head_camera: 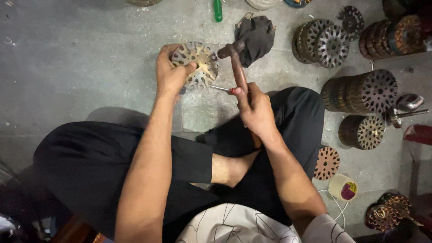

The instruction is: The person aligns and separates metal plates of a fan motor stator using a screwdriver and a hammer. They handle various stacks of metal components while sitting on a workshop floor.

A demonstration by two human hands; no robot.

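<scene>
Left hand (pixel 171 72): clamped on the disc's (pixel 196 64) rim, holding it tilted just above the floor (pixel 81 54)
Right hand (pixel 254 108): closed round both hammer (pixel 237 63) and punch (pixel 221 89); punch tip meets the disc's lower edge
Doing it well: brace the disc firmly; keep the thumb away from the tip; short, square taps
Nearby: disc stacks (pixel 360 92) to the right; dark cloth (pixel 255 36) behind
</scene>
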